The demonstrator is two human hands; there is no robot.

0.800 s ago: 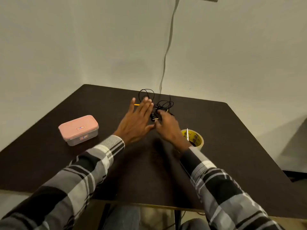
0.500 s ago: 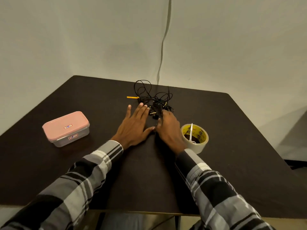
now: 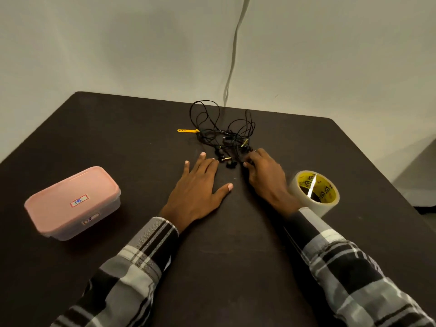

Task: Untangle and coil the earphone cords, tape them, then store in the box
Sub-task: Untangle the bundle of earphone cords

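A tangle of black earphone cords (image 3: 224, 133) lies on the dark table (image 3: 118, 138) near its far edge, with gold plugs and black earbuds at its near side. My left hand (image 3: 198, 185) lies flat on the table, fingers straight, its fingertips just short of the earbuds. My right hand (image 3: 264, 173) has its fingers curled at the tangle's near right side and pinches a cord there. A pink-lidded box (image 3: 72, 202) sits shut at the left. A roll of clear tape (image 3: 315, 192) with a yellow core stands right of my right wrist.
A small yellow strap (image 3: 187, 131) lies left of the tangle. A grey cable (image 3: 232, 55) runs down the wall behind the table. The table's right edge drops off toward the floor.
My hands have drawn slightly apart, the left sliding back from the tangle. My right fingers have curled onto a cord. The camera has tilted down and closer.
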